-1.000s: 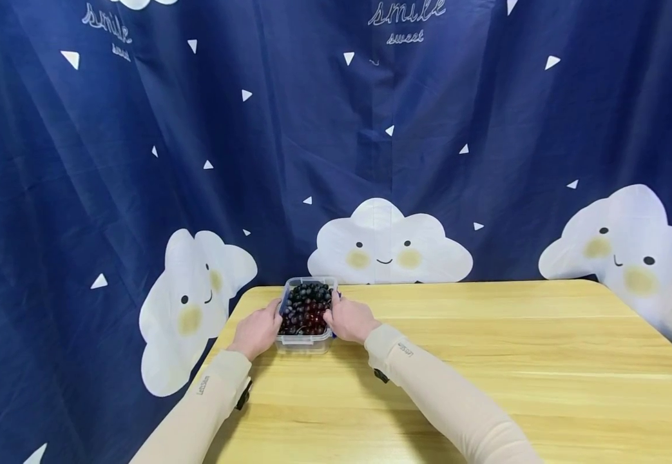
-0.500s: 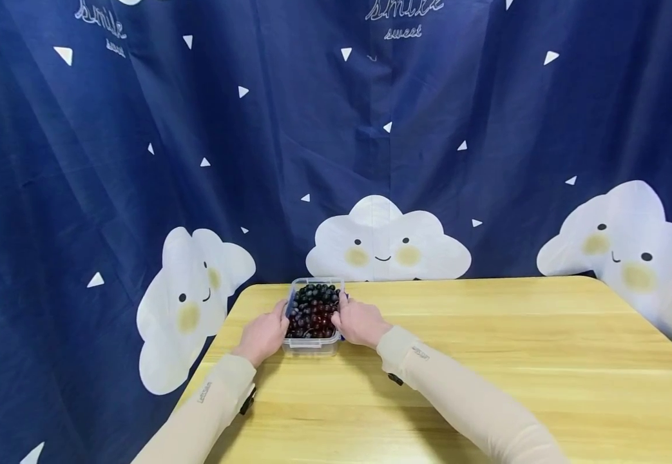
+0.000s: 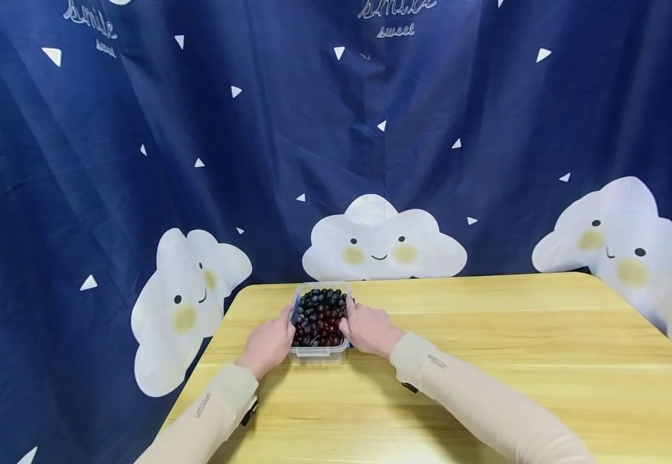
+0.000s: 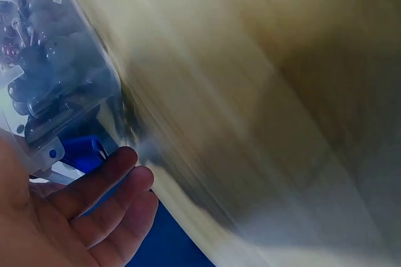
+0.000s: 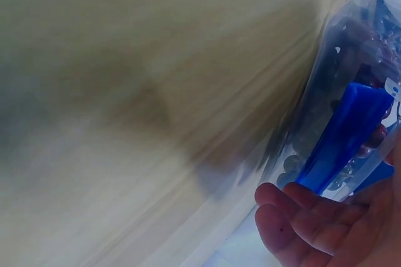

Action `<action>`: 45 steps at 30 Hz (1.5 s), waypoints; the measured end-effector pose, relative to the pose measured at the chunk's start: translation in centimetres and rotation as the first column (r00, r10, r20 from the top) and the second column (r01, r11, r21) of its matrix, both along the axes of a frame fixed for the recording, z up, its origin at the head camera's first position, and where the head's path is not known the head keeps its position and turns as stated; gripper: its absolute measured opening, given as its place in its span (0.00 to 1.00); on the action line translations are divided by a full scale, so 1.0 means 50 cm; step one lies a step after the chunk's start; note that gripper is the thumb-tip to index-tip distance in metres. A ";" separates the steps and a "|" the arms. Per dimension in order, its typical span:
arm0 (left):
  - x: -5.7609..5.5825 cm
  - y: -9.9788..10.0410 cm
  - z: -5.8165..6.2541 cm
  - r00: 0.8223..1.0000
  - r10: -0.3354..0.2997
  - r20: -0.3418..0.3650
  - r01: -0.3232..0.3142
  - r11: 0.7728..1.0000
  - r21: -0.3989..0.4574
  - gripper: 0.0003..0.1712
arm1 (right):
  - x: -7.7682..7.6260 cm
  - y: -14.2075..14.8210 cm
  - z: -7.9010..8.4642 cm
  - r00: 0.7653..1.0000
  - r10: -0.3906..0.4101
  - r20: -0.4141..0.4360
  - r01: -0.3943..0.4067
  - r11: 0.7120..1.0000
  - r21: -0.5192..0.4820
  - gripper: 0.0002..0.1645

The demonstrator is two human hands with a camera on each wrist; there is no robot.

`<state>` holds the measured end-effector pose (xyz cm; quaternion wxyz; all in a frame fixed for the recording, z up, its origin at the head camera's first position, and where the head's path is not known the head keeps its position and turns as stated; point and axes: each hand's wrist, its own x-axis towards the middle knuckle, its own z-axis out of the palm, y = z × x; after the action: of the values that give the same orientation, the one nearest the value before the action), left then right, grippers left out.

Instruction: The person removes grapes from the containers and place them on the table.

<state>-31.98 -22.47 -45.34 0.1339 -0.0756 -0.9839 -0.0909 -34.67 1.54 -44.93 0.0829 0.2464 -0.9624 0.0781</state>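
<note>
A clear plastic food container (image 3: 319,353), full of dark grapes (image 3: 321,317), stands near the table's far left corner. My left hand (image 3: 268,340) grips its left side and my right hand (image 3: 374,330) its right side, thumbs at the rim. In the left wrist view a blue latch (image 4: 83,154) hangs at the container's side, close to my fingers (image 4: 116,217). The right wrist view has another blue latch (image 5: 346,136), folded down along the wall above my right fingers (image 5: 307,217). No lid covers the grapes.
The wooden table (image 3: 486,341) stretches to the right and towards me. Right behind its far edge hangs a dark blue curtain (image 3: 289,129) printed with white clouds.
The container, held between both hands, has shifted to the right and a little closer to me. Both hands keep their grip. The head view has turned slightly.
</note>
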 end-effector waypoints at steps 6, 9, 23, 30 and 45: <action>0.013 0.013 -0.001 1.000 0.016 0.017 -0.016 1.000 -0.005 0.28 | 0.018 0.015 0.006 1.000 0.002 0.001 -0.002 1.000 0.000 0.38; 0.021 0.021 0.001 0.999 0.015 0.029 -0.015 1.000 0.004 0.28 | 0.027 0.023 0.008 1.000 0.007 0.002 -0.007 1.000 -0.007 0.38; 0.057 0.047 0.006 0.999 -0.045 0.005 0.045 0.999 -0.029 0.28 | 0.062 0.052 0.005 0.999 0.007 -0.045 -0.006 1.000 0.014 0.39; 0.076 0.060 0.006 0.999 -0.053 0.007 0.053 0.998 -0.032 0.29 | 0.082 0.066 0.003 1.000 0.003 -0.031 -0.002 0.999 0.038 0.39; 0.121 0.088 0.012 0.996 -0.084 0.007 0.084 0.995 -0.047 0.32 | 0.126 0.098 0.004 0.994 0.039 -0.098 -0.038 0.999 0.018 0.38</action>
<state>-25.95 -18.08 -44.72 0.1257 -0.1200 -0.9821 -0.0732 -28.36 6.41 -44.72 0.1265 0.2691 -0.9529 0.0595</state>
